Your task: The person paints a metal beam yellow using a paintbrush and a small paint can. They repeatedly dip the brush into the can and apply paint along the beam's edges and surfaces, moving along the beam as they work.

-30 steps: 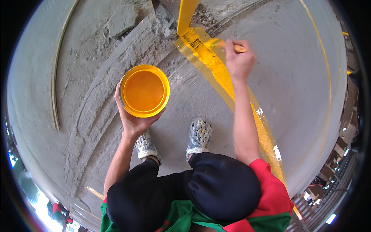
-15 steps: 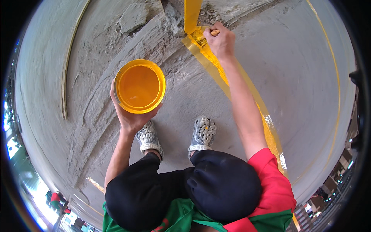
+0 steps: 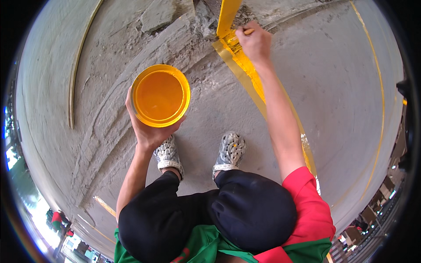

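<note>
My left hand (image 3: 151,132) is wrapped round a round can of yellow paint (image 3: 160,96), held upright above the floor with its top uncovered. Yellow-orange paint fills part of it, and its rim is smeared yellow. Up at the far end of a yellow painted stripe (image 3: 249,72), my right hand (image 3: 256,44) grips a paintbrush by its wooden handle (image 3: 249,31). The bristles are mostly hidden, low against the wet paint near the foot of a yellow post (image 3: 228,17). Tan masking tape (image 3: 239,74) runs along the stripe's edge.
Broken concrete and rubble (image 3: 160,17) lie to the left of the post. The grey floor (image 3: 333,87) is rough on the left and smoother on the right. A thin yellow line (image 3: 379,79) curves along the far right. My shoes (image 3: 231,149) stand close to the stripe.
The view has shifted slightly, so the post and stripe appear a little further right. My right hand has moved slightly with the brush; my left hand still holds the can.
</note>
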`<state>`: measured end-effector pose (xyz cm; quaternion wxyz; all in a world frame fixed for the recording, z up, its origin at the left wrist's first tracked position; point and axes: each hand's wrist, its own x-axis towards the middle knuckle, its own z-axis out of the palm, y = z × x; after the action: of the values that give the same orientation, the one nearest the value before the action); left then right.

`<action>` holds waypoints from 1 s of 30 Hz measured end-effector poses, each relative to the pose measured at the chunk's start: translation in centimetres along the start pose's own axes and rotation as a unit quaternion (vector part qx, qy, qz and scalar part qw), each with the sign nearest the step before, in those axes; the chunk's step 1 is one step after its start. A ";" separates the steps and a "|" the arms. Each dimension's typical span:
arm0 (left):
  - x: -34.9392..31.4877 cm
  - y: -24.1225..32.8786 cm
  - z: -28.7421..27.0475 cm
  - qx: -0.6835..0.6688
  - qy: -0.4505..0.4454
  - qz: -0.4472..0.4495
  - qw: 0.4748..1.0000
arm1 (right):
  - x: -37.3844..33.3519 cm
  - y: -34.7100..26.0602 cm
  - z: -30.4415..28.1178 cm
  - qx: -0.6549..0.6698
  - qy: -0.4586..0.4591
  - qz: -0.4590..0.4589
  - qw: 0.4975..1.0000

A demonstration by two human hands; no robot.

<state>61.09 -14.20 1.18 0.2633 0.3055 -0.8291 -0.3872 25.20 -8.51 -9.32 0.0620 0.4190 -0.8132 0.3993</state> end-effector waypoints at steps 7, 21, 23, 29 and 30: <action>1.1 -1.1 -1.5 0.040 0.055 0.000 0.998 | -0.2 -0.8 0.7 0.124 0.088 0.087 0.985; 11.4 8.3 -8.8 -0.082 0.166 -0.017 0.983 | -1.6 -2.9 -2.1 0.345 0.192 0.203 0.896; 12.7 9.1 -9.4 -0.123 0.153 -0.015 0.980 | -1.9 -2.7 -6.0 0.378 0.194 0.241 0.873; 15.7 10.2 -9.5 -0.138 0.144 -0.009 0.980 | 1.3 -6.1 -21.3 0.556 0.288 0.182 0.758; 16.4 10.2 -9.4 -0.151 0.116 -0.011 0.982 | 2.0 -7.4 -23.8 0.568 0.273 0.126 0.766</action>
<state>53.30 -25.11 17.89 0.3966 0.3137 -0.7216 -0.4728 23.82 4.47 12.01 -0.0190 0.1447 -0.4325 0.8897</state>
